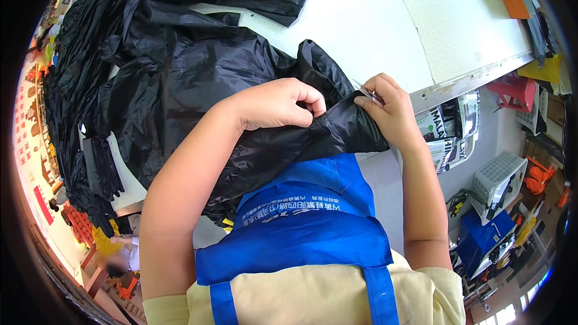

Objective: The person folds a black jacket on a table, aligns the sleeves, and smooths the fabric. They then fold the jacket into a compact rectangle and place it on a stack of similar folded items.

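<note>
The left hand (274,105) pinches a fold of black garment (198,78), its grip clamped on the fabric. The right hand (388,108) clamps small metal snips (367,93) against that fold, over the white surface's (361,30) near edge.

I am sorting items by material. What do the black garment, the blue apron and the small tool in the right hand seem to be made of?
The black garment looks like thin, shiny synthetic cloth, maybe nylon: it shows sharp creases and glossy highlights. The blue apron also looks synthetic, smoother, with a soft sheen. The small tool in the right hand seems metal, thin and silvery; too small to be sure.
</note>
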Tool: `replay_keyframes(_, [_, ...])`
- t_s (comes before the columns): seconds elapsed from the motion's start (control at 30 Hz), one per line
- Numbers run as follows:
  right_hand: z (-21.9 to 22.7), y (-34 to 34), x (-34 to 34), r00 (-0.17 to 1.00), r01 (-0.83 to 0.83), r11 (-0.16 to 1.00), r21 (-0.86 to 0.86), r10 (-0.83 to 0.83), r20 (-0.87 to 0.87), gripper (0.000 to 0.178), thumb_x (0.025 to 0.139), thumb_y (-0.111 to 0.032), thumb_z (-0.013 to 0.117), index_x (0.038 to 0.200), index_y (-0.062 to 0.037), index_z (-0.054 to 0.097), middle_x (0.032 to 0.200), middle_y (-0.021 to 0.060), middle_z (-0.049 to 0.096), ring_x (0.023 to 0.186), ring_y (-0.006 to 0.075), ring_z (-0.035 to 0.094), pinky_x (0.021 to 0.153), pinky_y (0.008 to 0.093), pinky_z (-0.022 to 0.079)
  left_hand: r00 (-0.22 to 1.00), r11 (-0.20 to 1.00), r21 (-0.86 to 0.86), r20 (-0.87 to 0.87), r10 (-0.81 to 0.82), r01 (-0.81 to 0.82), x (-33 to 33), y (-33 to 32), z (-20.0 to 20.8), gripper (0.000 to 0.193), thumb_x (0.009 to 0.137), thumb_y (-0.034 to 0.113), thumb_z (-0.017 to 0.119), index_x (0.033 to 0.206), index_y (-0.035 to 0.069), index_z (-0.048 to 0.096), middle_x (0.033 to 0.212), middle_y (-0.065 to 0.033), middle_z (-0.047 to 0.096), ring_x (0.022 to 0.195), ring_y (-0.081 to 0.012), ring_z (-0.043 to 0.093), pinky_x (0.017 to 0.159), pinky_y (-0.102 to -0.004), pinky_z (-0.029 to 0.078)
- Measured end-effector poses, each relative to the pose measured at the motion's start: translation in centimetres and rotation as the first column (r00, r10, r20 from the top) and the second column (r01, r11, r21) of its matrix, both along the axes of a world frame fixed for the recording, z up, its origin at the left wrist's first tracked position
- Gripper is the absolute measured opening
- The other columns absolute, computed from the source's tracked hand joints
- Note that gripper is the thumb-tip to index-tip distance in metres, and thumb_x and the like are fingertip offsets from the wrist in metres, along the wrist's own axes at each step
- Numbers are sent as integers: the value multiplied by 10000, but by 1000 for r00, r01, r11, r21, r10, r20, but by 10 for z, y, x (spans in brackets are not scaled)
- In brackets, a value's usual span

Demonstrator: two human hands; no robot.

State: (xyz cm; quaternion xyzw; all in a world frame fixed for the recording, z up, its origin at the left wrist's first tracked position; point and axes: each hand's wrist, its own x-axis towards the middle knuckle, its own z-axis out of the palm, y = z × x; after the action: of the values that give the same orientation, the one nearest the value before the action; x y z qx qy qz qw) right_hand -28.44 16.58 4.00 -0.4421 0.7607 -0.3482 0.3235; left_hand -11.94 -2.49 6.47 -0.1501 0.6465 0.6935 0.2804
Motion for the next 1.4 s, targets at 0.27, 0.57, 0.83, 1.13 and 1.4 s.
replay_keyframes(0.27, [73, 22, 33, 957, -57, 968, -246, -17, -291, 332, 742, -102, 753, 1039, -40, 618, 908, 119, 575, 769, 285, 603, 669, 371, 495, 996, 976, 200, 29, 84, -89, 5, -3, -3, 214, 712, 30, 585, 896, 9, 693, 802, -11, 646, 761, -93, 551, 738, -233, 439])
replay_keyframes(0.57, [43, 20, 68, 974, 88, 986, -140, -115, -197, 326, 697, -131, 797, 985, -58, 664, 921, 69, 616, 809, 254, 602, 710, 357, 457, 994, 982, 159, -9, 106, -103, 5, -3, 4, 213, 721, 32, 595, 908, 0, 692, 822, -19, 650, 780, -105, 561, 757, -238, 443])
replay_keyframes(0.83, [31, 18, 67, 978, 171, 969, -180, -189, -89, 258, 688, -80, 804, 920, -63, 693, 871, 46, 629, 745, 197, 591, 688, 309, 439, 994, 986, 132, -16, 109, -106, 4, -2, 1, 215, 714, 32, 593, 903, -10, 687, 837, -28, 655, 799, -104, 567, 771, -236, 447])
replay_keyframes(1.13, [-32, -2, -34, 810, 466, 873, -145, -486, -328, 262, 777, -150, 768, 981, -15, 676, 895, 74, 609, 680, 167, 506, 659, 300, 455, 810, 612, -620, -584, 57, -491, 24, 38, 5, 382, 764, 39, 629, 1145, 63, 612, 1161, -115, 578, 1064, -302, 572, 950, -386, 454])
replay_keyframes(1.4, [13, -18, 6, 966, 244, 968, -59, -248, -68, 360, 843, -234, 721, 1101, -11, 605, 988, 177, 643, 921, 305, 629, 832, 376, 502, 871, 210, -878, -342, 354, -431, 158, 86, -15, 404, 802, 142, 711, 1167, 40, 570, 1098, -154, 603, 938, -323, 590, 862, -410, 464])
